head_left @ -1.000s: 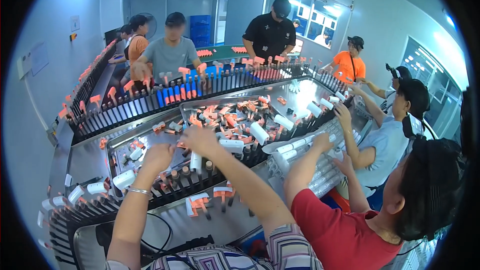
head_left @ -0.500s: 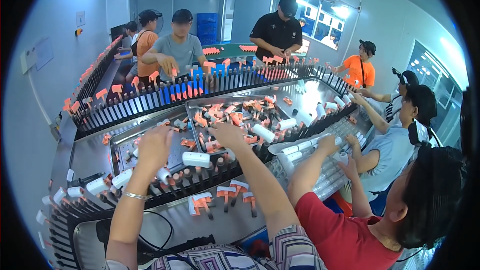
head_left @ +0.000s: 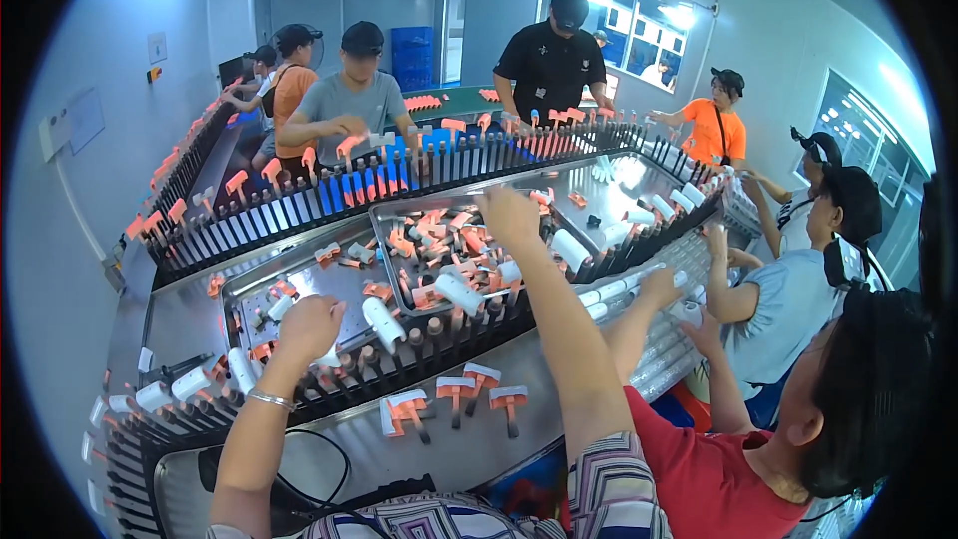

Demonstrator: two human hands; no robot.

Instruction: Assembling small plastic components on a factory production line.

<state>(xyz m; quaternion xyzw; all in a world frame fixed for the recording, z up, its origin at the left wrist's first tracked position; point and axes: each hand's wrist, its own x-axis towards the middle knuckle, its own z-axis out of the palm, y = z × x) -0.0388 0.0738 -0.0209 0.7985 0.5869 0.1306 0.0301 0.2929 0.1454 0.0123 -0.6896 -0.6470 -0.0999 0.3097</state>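
My left hand [head_left: 311,327] is bent down over the near row of black posts [head_left: 434,329], beside a metal tray [head_left: 232,324] of loose parts. A white curved piece [head_left: 382,323] sits tilted on the posts to its right, and another white piece [head_left: 240,371] stands to its left. Farther out, my right hand [head_left: 511,217] reaches over a second metal tray [head_left: 377,230], heaped with orange and grey T-shaped parts [head_left: 439,240]. The fingertips of both hands are hidden behind the hands, so whatever they hold does not show. One white piece [head_left: 459,293] lies below my right hand.
Several orange-and-white T-shaped parts [head_left: 407,411] lie on the metal surface before me. A far row of black posts [head_left: 289,208] carries orange parts. A person in red [head_left: 689,454] works close on my right, beside bubble wrap [head_left: 654,339]. Others stand across the line.
My left hand has come down and nearer. My right hand has moved farther out and to the right over the heaped tray. The white piece near my left hand now sits more tilted.
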